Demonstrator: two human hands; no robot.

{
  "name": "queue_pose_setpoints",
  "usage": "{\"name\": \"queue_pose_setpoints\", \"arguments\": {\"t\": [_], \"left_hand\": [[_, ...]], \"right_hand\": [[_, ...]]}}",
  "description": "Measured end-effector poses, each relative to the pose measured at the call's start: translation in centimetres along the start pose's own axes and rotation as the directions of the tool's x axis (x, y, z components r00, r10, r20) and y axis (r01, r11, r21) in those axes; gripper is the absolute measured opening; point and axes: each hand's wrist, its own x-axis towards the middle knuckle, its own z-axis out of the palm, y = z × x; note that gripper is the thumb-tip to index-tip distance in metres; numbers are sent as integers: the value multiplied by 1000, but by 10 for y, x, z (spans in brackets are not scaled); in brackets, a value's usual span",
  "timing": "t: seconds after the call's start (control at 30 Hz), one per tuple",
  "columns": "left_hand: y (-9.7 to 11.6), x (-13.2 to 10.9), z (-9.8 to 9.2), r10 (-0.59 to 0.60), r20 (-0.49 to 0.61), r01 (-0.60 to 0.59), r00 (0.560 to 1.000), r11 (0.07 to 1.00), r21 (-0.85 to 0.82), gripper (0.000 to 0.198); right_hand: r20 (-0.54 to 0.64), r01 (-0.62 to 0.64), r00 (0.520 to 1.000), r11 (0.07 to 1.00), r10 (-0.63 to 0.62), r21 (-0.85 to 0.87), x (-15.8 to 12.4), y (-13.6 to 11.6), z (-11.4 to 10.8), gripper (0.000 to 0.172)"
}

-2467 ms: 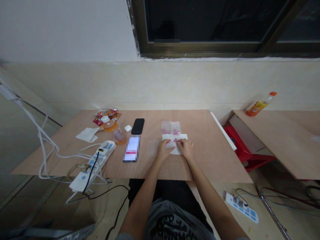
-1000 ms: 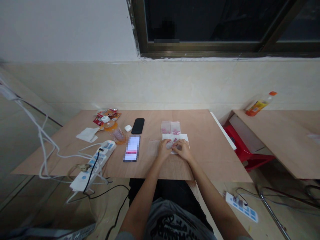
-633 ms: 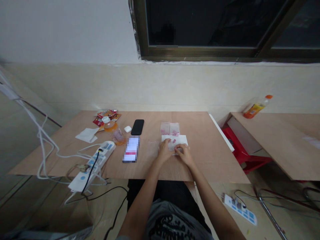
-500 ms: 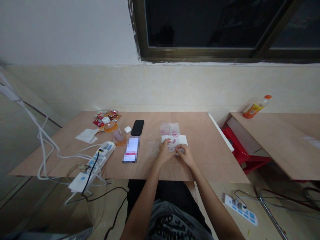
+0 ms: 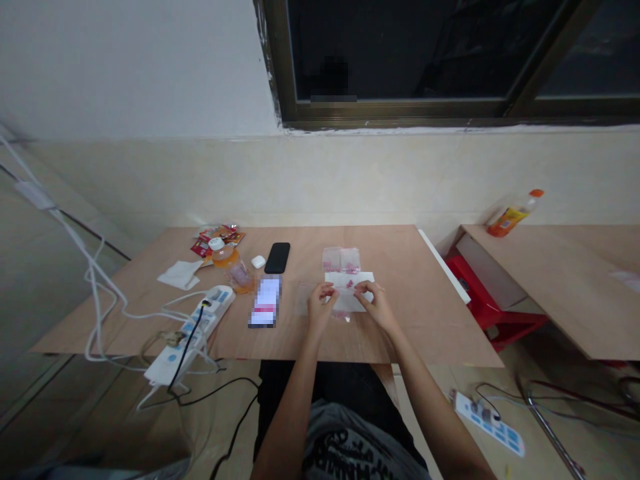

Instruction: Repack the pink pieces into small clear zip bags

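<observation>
A white sheet of paper lies on the wooden table, with a few small pink pieces on it. Over its left edge, my left hand pinches one side of a clear bag. On the other side, my right hand pinches the bag too, with fingertips pressed together. Some pink shows at the bag's lower end. Just beyond the paper, two clear bags with pink bits along their near edges lie side by side. Another clear sheet or bag lies flat left of my left hand.
Left on the table are a lit phone, a black phone, a white case, an orange bottle, snack wrappers, a tissue and a power strip with cables. A second bottle stands on the right table.
My hands have drawn slightly apart and lifted from the paper, the clear bag now held between them. The view has shifted a little.
</observation>
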Motion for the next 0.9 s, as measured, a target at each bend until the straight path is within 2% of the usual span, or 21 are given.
{"name": "queue_pose_setpoints", "arguments": {"t": [0.17, 0.33, 0.47, 0.63, 0.77, 0.9], "left_hand": [[3, -3, 1, -7, 15, 8, 1000, 998, -57, 21], [1, -4, 4, -18, 12, 19, 1000, 990, -138, 25], [-1, -7, 6, -42, 8, 43, 999, 985, -166, 27], [-1, -8, 6, -82, 76, 95, 994, 979, -182, 34], [5, -9, 7, -96, 168, 125, 981, 976, -177, 37], [11, -10, 9, -82, 166, 106, 983, 984, -145, 31]], "right_hand": [[-10, 26, 1000, 999, -26, -19, 1, 3, 1, 12], [20, 16, 1000, 999, -17, 50, 2, 2, 2, 28], [26, 11, 1000, 995, -13, 98, 3, 3, 5, 24], [1, 8, 1000, 996, -8, 94, 2, 4, 7, 22], [47, 13, 999, 995, -17, 99, 1, -1, 9, 26], [83, 3, 996, 995, -12, 101, 1, -10, 11, 27]]}}
